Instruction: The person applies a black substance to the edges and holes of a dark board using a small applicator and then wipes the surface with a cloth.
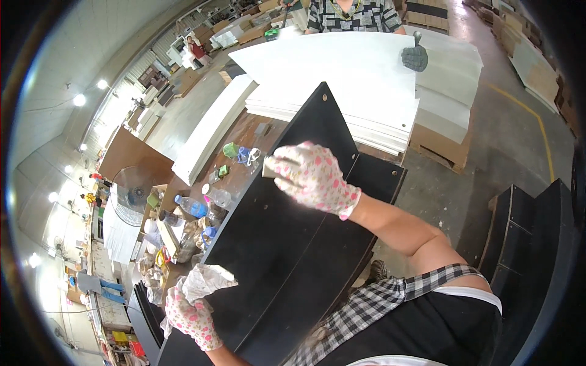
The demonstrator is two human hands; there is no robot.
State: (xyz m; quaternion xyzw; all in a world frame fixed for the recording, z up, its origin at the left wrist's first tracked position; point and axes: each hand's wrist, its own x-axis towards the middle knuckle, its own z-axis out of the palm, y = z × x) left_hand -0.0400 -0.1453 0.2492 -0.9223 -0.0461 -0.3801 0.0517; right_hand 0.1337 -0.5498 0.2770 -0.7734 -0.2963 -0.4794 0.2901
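Observation:
Both my hands wear white gloves with pink flowers. My right hand (312,178) is closed around a small pale block (267,169), whose kind I cannot make out. It is over the left part of a large black board (278,244) with small round holes near its edges. At the board's near left edge, my left hand (188,317) grips a crumpled white cloth (209,282). Part of the cloth spreads over the black surface. A second black panel (379,178) adjoins the board on the right.
Plastic bottles (190,206) and small items crowd a brown table (250,139) on the left, near a fan (129,196). White panels (342,67) are stacked ahead. Across them stands a person (357,17) with a grey-gloved hand (415,58). More black panels (519,226) stand at right.

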